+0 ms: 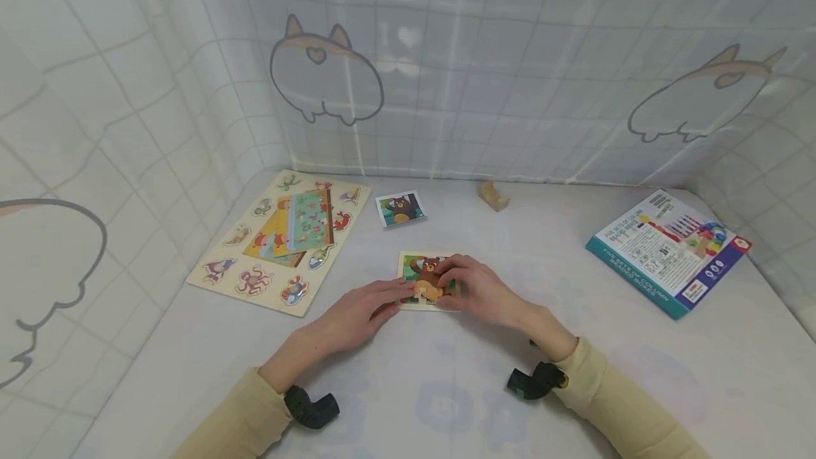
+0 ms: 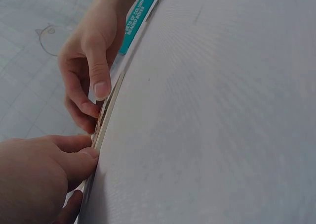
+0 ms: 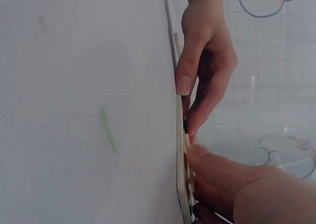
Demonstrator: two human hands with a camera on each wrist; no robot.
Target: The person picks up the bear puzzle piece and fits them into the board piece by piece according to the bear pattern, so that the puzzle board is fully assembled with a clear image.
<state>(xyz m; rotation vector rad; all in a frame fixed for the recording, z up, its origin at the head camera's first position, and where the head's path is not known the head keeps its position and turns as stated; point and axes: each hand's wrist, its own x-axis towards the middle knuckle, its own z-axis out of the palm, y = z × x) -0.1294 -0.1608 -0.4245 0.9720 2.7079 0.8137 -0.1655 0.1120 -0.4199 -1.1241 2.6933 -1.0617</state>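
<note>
A small wooden jigsaw board point(image 1: 405, 258) with a brown bear picture lies on the table in front of me. My left hand point(image 1: 362, 314) holds the board's near left corner, thumb along the front edge and fingertips over the left side. Over the right half of the picture, my right hand point(image 1: 481, 292) pinches a jigsaw piece point(image 3: 186, 140) between thumb and bent fingers; that hand hides most of the piece. Seen edge-on in the right wrist view, pieces stand a little above the board. A pale gap shows in the picture's lower left.
Behind the board lies a bear picture card point(image 1: 400, 210), with a tan curved block point(image 1: 494, 196) to its right. A sea-animal puzzle board point(image 1: 280, 296) at the left carries several picture cards point(image 1: 309, 220). A beaded-boxes package point(image 1: 666, 250) lies at the right. Patterned curtains point(image 1: 484, 91) hang behind.
</note>
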